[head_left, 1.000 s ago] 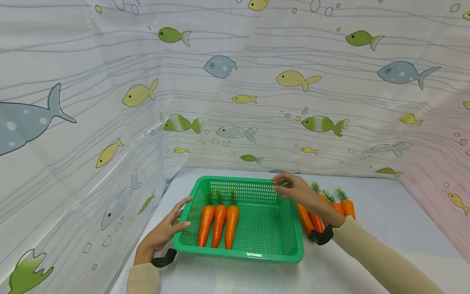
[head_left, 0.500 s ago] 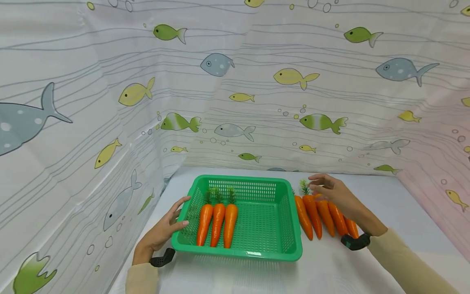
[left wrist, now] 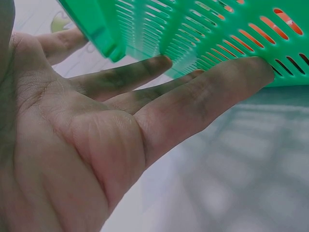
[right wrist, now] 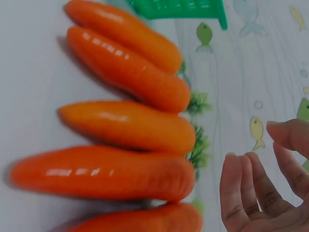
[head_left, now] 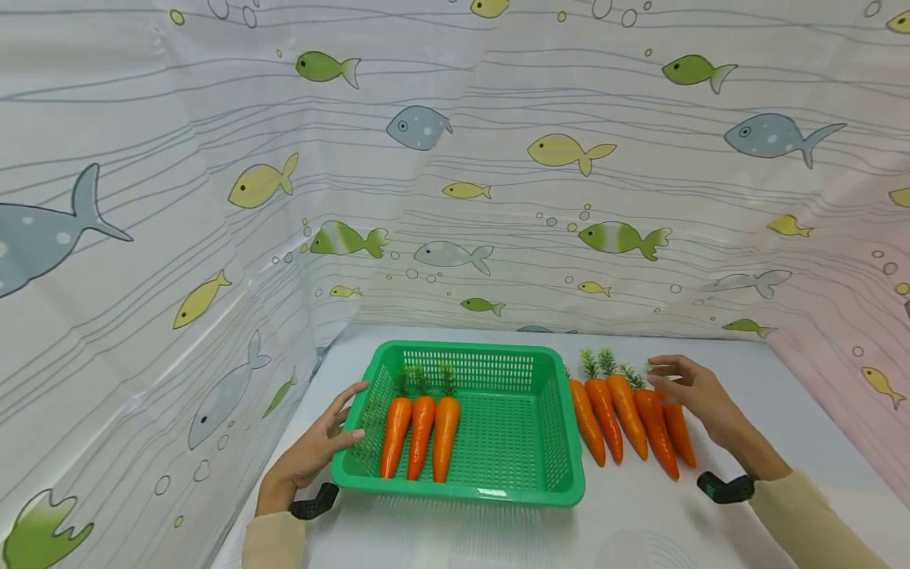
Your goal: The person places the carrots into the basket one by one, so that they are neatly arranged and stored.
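Note:
A green slotted plastic basket point(head_left: 460, 491) stands on the white table, with three orange carrots point(head_left: 421, 435) lying side by side in its left part. My left hand point(head_left: 313, 450) touches the basket's left side; in the left wrist view, its fingers point(left wrist: 205, 99) lie fairly straight against the slotted wall point(left wrist: 231, 43). Right of the basket, several carrots point(head_left: 626, 415) with leafy green tops lie in a slanted row. Over the rightmost carrot's top end, my right hand point(head_left: 700, 403) hovers with nothing in it, its fingers loosely bent, as the right wrist view also shows.
White cloth walls point(head_left: 498, 174) printed with fish enclose the table at the left, back and right. Bare white tabletop point(head_left: 753, 379) shows to the right of the carrot row. Each wrist wears a black strapped device point(head_left: 725, 487).
My right hand has moved from above the basket's right rim rightward over the loose carrots, uncovering more of the row. My left hand has stayed at the basket's left side.

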Action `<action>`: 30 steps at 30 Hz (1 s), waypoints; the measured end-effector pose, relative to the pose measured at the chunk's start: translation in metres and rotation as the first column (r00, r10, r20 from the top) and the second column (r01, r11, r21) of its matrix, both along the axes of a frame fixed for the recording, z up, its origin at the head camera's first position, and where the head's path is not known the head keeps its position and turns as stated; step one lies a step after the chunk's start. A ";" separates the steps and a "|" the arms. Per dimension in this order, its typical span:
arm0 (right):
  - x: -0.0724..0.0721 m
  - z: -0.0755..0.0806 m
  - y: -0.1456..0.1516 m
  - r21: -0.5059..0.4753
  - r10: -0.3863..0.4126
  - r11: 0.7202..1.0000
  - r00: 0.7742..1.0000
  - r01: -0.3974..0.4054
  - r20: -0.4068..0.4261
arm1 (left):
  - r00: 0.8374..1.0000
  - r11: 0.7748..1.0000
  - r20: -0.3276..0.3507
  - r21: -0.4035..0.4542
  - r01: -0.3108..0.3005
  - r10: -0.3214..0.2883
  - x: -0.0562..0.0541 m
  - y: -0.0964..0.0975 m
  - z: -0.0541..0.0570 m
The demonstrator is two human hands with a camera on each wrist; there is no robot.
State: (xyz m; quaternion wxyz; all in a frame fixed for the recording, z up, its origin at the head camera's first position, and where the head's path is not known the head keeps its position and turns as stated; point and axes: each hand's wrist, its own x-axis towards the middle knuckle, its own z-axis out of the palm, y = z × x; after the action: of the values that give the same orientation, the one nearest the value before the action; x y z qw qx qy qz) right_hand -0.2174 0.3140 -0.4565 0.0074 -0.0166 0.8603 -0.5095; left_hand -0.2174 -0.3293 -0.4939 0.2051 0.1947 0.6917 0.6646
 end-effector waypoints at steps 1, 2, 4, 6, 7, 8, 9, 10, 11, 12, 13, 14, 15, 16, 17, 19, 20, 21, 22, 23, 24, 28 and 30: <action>0.001 -0.002 0.003 0.011 -0.011 1.000 1.000 0.011 0.004 | 1.000 1.000 0.000 0.000 0.001 -0.001 0.000 0.000 0.000; 0.002 -0.005 0.005 0.022 -0.020 1.000 1.000 0.020 0.008 | 1.000 1.000 0.000 0.000 0.002 -0.002 0.000 0.000 0.000; 0.004 -0.009 0.010 0.048 -0.042 0.998 0.999 0.041 0.014 | 1.000 1.000 -0.001 0.001 0.005 -0.005 -0.001 0.000 0.000; 0.006 -0.012 0.014 0.066 -0.056 0.996 0.998 0.055 0.018 | 1.000 1.000 0.002 0.003 0.006 -0.006 -0.001 0.000 0.000; 0.006 -0.014 0.016 0.076 -0.061 0.995 0.998 0.060 0.018 | 1.000 1.000 0.000 0.002 0.005 -0.005 -0.001 0.000 -0.001; 0.007 -0.016 0.018 0.084 -0.066 0.994 0.998 0.064 0.019 | 1.000 1.000 0.001 0.002 0.003 -0.003 -0.001 0.000 -0.001; 0.008 -0.017 0.019 0.091 -0.070 0.994 0.997 0.068 0.019 | 1.000 1.000 0.000 0.000 -0.001 0.001 -0.001 0.000 -0.001; 0.008 -0.019 0.021 0.096 -0.072 0.993 0.997 0.069 0.024 | 1.000 1.000 -0.001 0.000 -0.001 0.001 -0.001 0.000 -0.001; 0.008 -0.021 0.022 0.104 -0.073 0.992 0.997 0.070 0.027 | 1.000 1.000 -0.002 0.000 -0.002 0.002 -0.001 0.000 -0.001; 0.007 -0.023 0.024 0.112 -0.074 0.991 0.997 0.070 0.032 | 1.000 1.000 -0.004 0.000 -0.002 0.002 -0.001 0.000 -0.002; 0.007 -0.025 0.026 0.118 -0.073 0.991 0.997 0.069 0.036 | 1.000 1.000 -0.005 0.000 -0.003 0.003 -0.001 0.000 -0.002; 0.007 -0.026 0.027 0.123 -0.074 0.990 0.996 0.069 0.044 | 1.000 1.000 -0.004 0.000 -0.005 0.005 -0.001 0.000 -0.002; 0.006 -0.028 0.027 0.130 -0.073 0.989 0.996 0.066 0.052 | 1.000 1.000 -0.009 -0.003 -0.006 0.006 -0.001 0.000 -0.002; 0.006 -0.029 0.028 0.137 -0.075 0.988 0.995 0.066 0.059 | 1.000 1.000 -0.010 -0.003 -0.006 0.006 -0.001 0.000 -0.003; 0.005 -0.029 0.028 0.146 -0.076 0.987 0.995 0.066 0.060 | 1.000 1.000 -0.012 -0.005 -0.010 0.010 0.000 0.000 -0.003; 0.004 -0.029 0.028 0.155 -0.081 0.985 0.995 0.070 0.066 | 1.000 1.000 -0.018 -0.011 -0.016 0.015 0.000 0.000 -0.003; 0.003 -0.029 0.028 0.161 -0.088 0.984 0.994 0.076 0.069 | 1.000 1.000 -0.024 -0.015 -0.019 0.019 0.000 0.000 -0.003; 0.002 -0.029 0.028 0.167 -0.093 0.983 0.993 0.081 0.068 | 0.999 1.000 -0.028 -0.019 -0.021 0.021 0.000 0.000 -0.003; 0.001 -0.029 0.029 0.172 -0.100 0.981 0.993 0.087 0.070 | 0.999 1.000 -0.028 -0.018 -0.021 0.021 0.000 0.000 -0.003; 0.000 -0.030 0.029 0.176 -0.107 0.980 0.992 0.093 0.071 | 0.999 1.000 -0.031 -0.021 -0.023 0.023 0.000 0.000 -0.003; -0.001 -0.030 0.029 0.182 -0.116 0.978 0.990 0.100 0.075 | 0.999 1.000 -0.030 -0.019 -0.023 0.022 0.000 0.000 -0.003; -0.002 -0.032 0.032 0.199 -0.135 0.973 0.986 0.114 0.096 | 1.000 1.000 -0.018 -0.013 -0.020 0.020 0.000 0.000 -0.003; -0.001 -0.032 0.033 0.205 -0.141 0.972 0.984 0.117 0.111 | 1.000 1.000 -0.009 -0.009 -0.020 0.020 0.000 0.001 -0.003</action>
State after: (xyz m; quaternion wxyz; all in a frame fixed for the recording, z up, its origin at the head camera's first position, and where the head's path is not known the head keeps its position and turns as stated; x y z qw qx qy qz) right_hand -0.2189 0.3473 -0.4887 0.0295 0.0720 0.9038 -0.4208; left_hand -0.2175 -0.3288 -0.4965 0.1963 0.1898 0.6973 0.6627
